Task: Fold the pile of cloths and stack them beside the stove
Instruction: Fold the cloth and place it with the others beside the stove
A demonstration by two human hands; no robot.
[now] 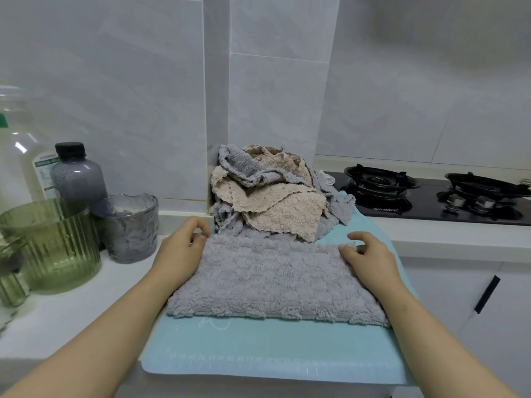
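Note:
A fluffy grey cloth [273,280] lies flat on a light blue mat [258,349] in front of me. My left hand [179,251] pinches its far left corner. At the far right corner my right hand [367,259] pinches the edge between thumb and fingers. Behind the cloth, a loose pile of grey and beige cloths [267,196] is heaped against the tiled wall corner. The black gas stove [431,193] sits to the right of the pile.
On the white counter at left stand a green ribbed glass [48,245], a grey glass [129,228], a dark-capped grey bottle [77,173] and a large clear bottle [23,156]. White cabinet fronts with a black handle [487,294] lie below the stove.

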